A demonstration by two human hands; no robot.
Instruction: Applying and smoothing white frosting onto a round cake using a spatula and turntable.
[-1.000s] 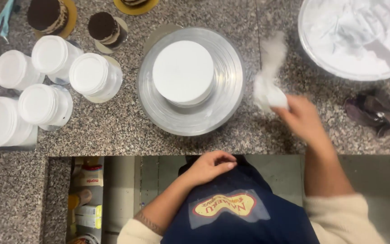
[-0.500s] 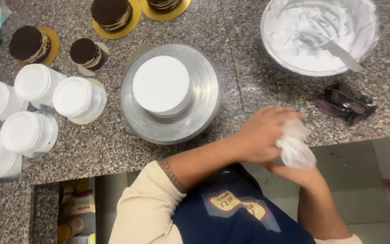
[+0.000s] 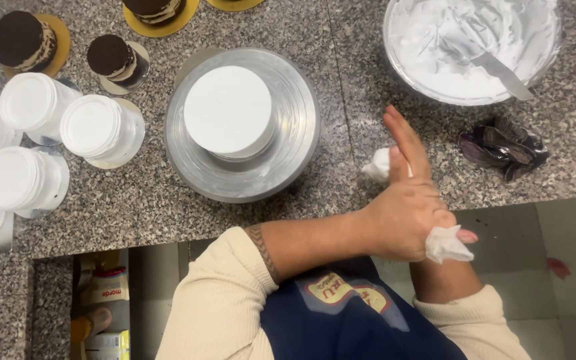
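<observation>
A speckled grey granite counter (image 3: 135, 200) fills the upper view, with a tiled floor seen below its edge. At the far left, small white-frosted round cakes (image 3: 95, 127) are grouped, with small dark chocolate cakes on gold boards (image 3: 25, 41) behind them. Near the centre a white-frosted round cake (image 3: 228, 110) is set on a round metal turntable (image 3: 241, 175). Right of it, at the counter's edge, the left hand (image 3: 405, 210) is laid over the right hand (image 3: 458, 237), its fingers straight and released. A crumpled white tissue (image 3: 447, 245) is pressed between both hands, one end showing above near the fingers, the other below. The right fingers are mostly hidden; their grip cannot be told. Further right lie a crumpled dark wrapper (image 3: 505, 147) and, behind it, a metal bowl of white cream (image 3: 468, 40).
</observation>
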